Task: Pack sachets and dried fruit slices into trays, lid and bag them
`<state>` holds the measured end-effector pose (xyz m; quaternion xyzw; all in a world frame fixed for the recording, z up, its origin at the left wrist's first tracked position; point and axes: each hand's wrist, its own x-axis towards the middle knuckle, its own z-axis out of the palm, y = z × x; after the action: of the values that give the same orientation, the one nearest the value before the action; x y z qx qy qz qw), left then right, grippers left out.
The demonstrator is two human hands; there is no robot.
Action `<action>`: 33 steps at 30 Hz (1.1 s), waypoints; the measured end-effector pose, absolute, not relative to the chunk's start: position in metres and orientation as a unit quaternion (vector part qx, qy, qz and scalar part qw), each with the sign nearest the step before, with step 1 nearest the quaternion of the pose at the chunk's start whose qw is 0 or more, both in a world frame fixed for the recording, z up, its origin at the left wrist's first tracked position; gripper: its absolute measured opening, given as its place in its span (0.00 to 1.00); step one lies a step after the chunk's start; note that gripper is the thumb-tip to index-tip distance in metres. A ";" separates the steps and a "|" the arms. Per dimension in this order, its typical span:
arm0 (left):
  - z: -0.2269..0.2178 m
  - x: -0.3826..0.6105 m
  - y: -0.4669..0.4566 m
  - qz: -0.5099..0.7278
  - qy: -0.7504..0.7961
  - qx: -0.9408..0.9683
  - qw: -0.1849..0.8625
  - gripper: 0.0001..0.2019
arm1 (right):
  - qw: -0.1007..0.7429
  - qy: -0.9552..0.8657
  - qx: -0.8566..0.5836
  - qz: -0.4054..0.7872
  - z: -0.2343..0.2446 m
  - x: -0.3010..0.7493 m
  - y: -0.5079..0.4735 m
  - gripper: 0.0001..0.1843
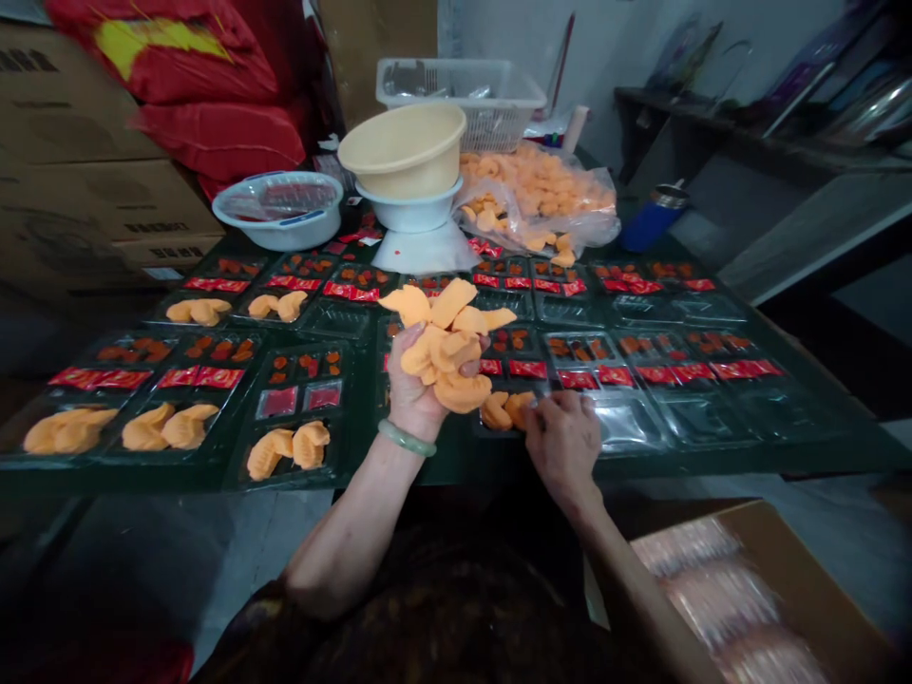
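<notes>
A pile of pale orange, crescent-shaped pieces (442,347) sat above a dark green table, held in the person's left hand (413,385), which was cupped and full, with a pale green bangle (406,439) on the wrist. The right hand (562,442) was narrowed, its fingertips (556,407) pressed down just beside two matching pieces (503,410) in a compartment of a clear plastic tray (627,423); whether those fingers gripped anything could not be told. Rows of similar trays (299,418) covered the dark green table (456,464), many holding orange pieces in pairs, small dark orange bits and flat red sachets. Beyond them lay a clear plastic bag of more orange pieces (541,195), beside a cream bowl stacked in a white bowl (405,157). A white plastic basin (279,214) stood to the left, a white plastic basket (456,104) behind, and a blue flask (652,220) to the right. Cardboard boxes (85,161) and red sacks (203,95) rose at the far left, and an open cardboard box of pinkish packs (805,570) sat at the lower right.
</notes>
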<state>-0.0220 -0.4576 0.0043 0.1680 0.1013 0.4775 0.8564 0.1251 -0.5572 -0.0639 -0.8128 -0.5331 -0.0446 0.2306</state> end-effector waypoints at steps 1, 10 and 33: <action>0.004 -0.020 -0.461 0.473 0.114 0.170 0.857 0.18 | 0.201 -0.555 -0.804 -0.061 -0.064 0.125 -0.557 0.14; -0.013 0.003 -0.496 0.368 0.128 0.198 0.899 0.19 | 0.578 -0.524 -0.583 0.229 0.002 0.126 -0.565 0.14; -0.016 0.065 -0.526 0.262 0.180 0.219 0.922 0.17 | 0.398 -0.582 -0.696 0.135 -0.011 0.226 -0.588 0.15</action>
<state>0.0648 -0.5264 -0.0164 0.2192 0.1796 0.2621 0.9225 0.2264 -0.5876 -0.0108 -0.6959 -0.5821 0.1353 0.3981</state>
